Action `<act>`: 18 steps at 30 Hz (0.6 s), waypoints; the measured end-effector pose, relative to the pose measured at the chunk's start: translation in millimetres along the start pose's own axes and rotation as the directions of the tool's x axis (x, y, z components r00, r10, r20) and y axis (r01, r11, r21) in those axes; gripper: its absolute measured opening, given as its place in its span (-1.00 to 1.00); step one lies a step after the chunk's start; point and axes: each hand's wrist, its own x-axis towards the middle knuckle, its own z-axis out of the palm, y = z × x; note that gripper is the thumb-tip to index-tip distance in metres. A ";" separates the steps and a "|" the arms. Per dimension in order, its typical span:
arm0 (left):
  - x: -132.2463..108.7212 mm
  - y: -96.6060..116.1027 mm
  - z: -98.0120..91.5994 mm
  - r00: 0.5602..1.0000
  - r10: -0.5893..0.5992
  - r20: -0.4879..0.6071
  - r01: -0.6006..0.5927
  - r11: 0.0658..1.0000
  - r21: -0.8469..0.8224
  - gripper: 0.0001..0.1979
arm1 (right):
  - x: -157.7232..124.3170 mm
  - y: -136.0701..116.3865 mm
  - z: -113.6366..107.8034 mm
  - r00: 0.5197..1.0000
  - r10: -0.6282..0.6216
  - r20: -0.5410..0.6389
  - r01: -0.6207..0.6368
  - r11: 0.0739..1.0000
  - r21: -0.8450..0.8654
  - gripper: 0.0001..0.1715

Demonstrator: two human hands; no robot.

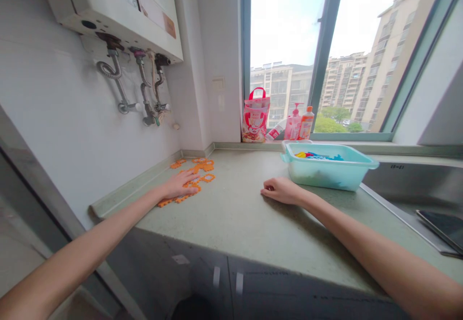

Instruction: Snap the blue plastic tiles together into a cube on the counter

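Observation:
Several orange toothed plastic pieces [208, 178] lie in a loose cluster at the left end of the green countertop [231, 214]. My left hand [181, 184] rests flat over part of that cluster, fingers stretched out, hiding some pieces beneath it. Toward the middle of the counter, my right hand [280, 190] lies on its side with the fingers curled in. Whatever those fingers hold, if anything, is hidden. Just behind the right hand stands a light teal plastic basin [329, 175], with blue, yellow and red pieces [318, 156] inside.
A metal sink [412, 185] lies to the right, with a dark flat object [443, 226] at its edge. Along the window stand a red-and-white bag [256, 119], a pink pump bottle [293, 124] and an orange-capped bottle [306, 123]. A water heater [119, 11] hangs upper left.

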 end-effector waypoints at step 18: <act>64.4 176.8 13.2 0.808 0.585 0.065 -0.552 0.791 -0.262 -0.05 | 18.0 22.7 16.5 0.988 0.112 -0.104 -0.102 0.990 0.093 -0.01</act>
